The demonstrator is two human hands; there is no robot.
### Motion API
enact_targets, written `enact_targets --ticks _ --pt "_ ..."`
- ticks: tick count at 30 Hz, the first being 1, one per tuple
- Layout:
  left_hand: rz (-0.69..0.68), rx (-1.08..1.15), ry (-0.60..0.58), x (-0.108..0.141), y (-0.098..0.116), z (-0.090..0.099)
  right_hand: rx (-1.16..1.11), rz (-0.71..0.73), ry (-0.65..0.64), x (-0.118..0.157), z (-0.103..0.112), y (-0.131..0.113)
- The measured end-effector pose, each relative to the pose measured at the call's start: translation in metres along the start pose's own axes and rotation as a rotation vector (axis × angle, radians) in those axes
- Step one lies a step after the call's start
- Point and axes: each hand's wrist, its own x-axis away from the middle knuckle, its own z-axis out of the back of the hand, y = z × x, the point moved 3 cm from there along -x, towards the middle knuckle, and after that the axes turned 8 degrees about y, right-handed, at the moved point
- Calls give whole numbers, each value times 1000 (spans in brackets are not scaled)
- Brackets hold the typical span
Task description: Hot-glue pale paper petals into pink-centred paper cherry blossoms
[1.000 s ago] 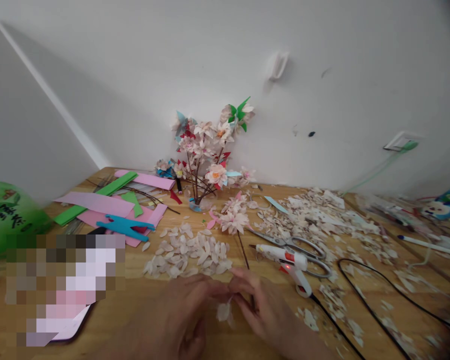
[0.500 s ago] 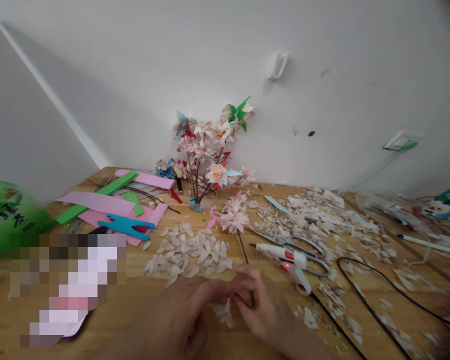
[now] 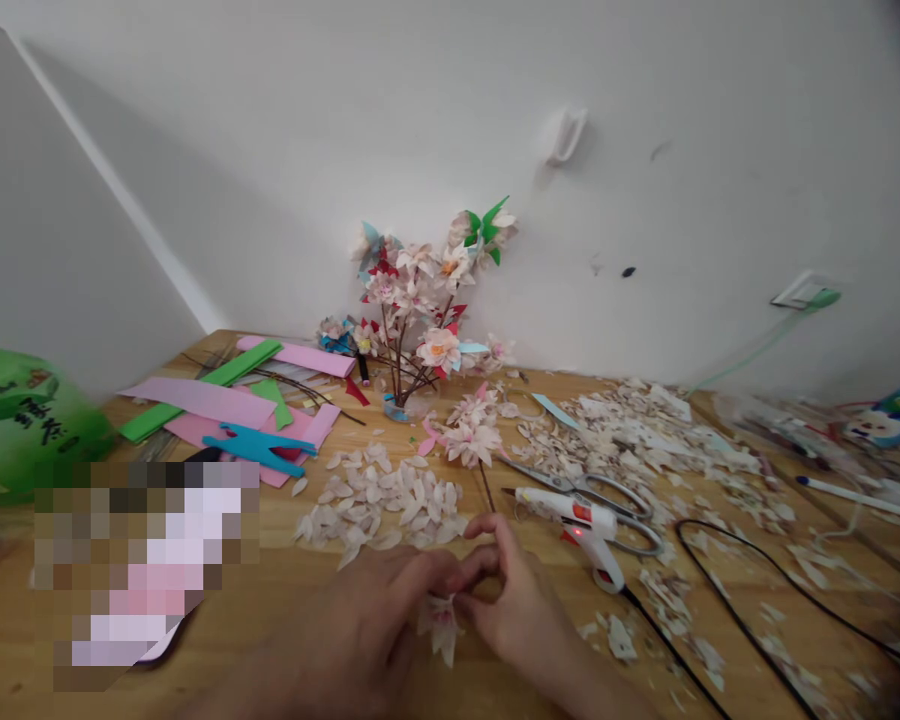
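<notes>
Low at the centre, my left hand [image 3: 379, 615] is closed, its thumb and fingers pinched at the base of a small pale petal flower [image 3: 442, 628]. The flower hangs with its white petals pointing down and a pinkish middle. From the other side, my right hand [image 3: 521, 610] pinches at the same spot, fingertips meeting those of the left. The exact grip is partly hidden behind the fingers. Just beyond the hands lies a heap of loose whitish petals [image 3: 397, 500]. A finished pink-white flower on a brown stem [image 3: 471, 440] lies behind the right hand.
To the right rest a white glue gun [image 3: 570, 510] with a black cord and scissors [image 3: 622, 495]. Petal scraps [image 3: 622, 425] spread behind them. A vase of paper-like flowers [image 3: 420, 310] stands by the wall. Coloured crepe strips [image 3: 210, 400] and a green bag [image 3: 37, 425] are left.
The right hand has turned slightly, its index finger raised higher. The hanging flower now shows more of its petals and pink middle. The view has shifted a little.
</notes>
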Motion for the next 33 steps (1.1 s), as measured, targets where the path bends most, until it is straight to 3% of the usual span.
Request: enact_targets --ticks 7,13,15,18,22,28,33 --pt "62 38 56 4 -5 0 -274 -204 -19 -6 -4 8" --pt "65 131 149 6 -14 -3 -442 -279 -79 -15 -7 19" --pt "138 257 183 4 -17 -4 -481 -299 -91 -16 -7 18" --pt "292 639 235 -1 -23 -6 -531 -328 -88 -17 -4 14" --pt "371 1114 205 -7 -34 -18 -532 -328 -50 -18 -2 11" --pt "376 1348 168 -10 -54 -33 -528 -347 -70 -17 -3 13" --pt "470 1410 82 -11 -49 -31 -508 -342 -72 -15 -3 10"
